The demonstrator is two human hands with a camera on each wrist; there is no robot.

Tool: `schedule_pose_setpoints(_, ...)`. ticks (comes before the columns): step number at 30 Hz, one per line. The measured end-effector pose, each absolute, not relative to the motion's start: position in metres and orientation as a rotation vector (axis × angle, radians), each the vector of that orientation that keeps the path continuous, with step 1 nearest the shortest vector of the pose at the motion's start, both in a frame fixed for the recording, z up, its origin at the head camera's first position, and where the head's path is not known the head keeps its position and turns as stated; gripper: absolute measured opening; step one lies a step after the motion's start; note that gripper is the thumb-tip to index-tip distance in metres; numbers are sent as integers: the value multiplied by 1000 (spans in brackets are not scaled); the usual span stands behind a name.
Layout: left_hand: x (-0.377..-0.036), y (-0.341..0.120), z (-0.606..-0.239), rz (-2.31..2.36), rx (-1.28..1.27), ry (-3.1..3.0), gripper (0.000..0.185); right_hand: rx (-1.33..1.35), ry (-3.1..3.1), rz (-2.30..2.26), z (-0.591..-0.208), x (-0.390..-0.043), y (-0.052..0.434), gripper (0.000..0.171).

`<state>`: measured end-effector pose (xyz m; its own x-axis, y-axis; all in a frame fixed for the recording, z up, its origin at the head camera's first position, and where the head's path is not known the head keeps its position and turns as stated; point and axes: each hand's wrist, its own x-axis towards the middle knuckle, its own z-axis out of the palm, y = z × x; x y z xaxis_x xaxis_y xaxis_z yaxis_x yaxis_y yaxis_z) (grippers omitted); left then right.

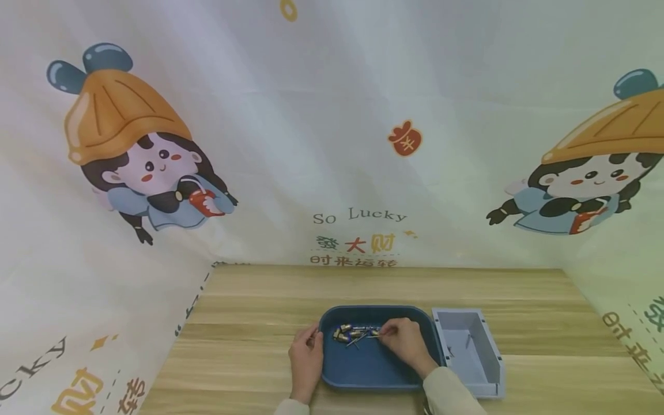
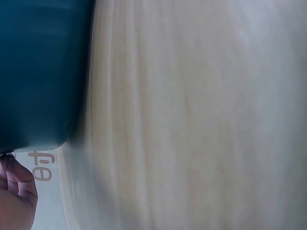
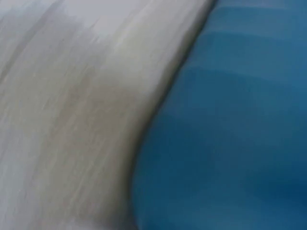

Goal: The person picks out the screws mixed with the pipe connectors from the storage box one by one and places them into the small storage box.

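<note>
A dark blue tray [image 1: 381, 369] holds a small heap of metal pieces [image 1: 344, 333], brass-coloured and silver, some with thin shanks and bits of blue. My left hand [image 1: 306, 358] grips the tray's left rim, thumb and fingers bent at the edge. In the left wrist view the same hand [image 2: 17, 191] appears at the lower left, against the tray wall [image 2: 38, 72]. Over the tray, my right hand [image 1: 406, 344] pinches a thin metal piece at the heap's right end, fingertips hiding part of it. The right wrist view has only the tray's outer side [image 3: 225, 129], blurred.
Against the tray's right side stands a grey open-front bin [image 1: 490, 346] with a thin metal piece [image 1: 469, 341] and another small piece inside. Both rest on a wood-grain table [image 1: 249, 323]. Printed cloth [image 1: 290, 144] hangs behind and at both sides.
</note>
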<state>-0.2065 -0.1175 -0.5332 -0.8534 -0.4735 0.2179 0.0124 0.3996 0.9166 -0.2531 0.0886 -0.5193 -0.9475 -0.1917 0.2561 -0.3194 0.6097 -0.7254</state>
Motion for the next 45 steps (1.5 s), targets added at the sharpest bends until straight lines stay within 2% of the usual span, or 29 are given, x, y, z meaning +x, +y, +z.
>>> schedule_pose_setpoints(7, -207, -118, -534, -1442, 392, -2199, 20, 448, -2654, 1300, -505, -249, 100, 8)
schedule_pose_setpoints(23, -208, -119, -532, -1437, 387, -2200, 21, 262, -2666, 1260, -477, -244, 157, 7)
schedule_pose_setpoints(34, -208, -119, -534, -1447, 399, -2201, 21, 219, -2650, 1205, -476, -237, 197, 7)
schedule_pose_setpoints(45, -208, -117, -535, -1461, 393, -2207, 21, 146, -2661, 1125, -479, -227, 216, 5)
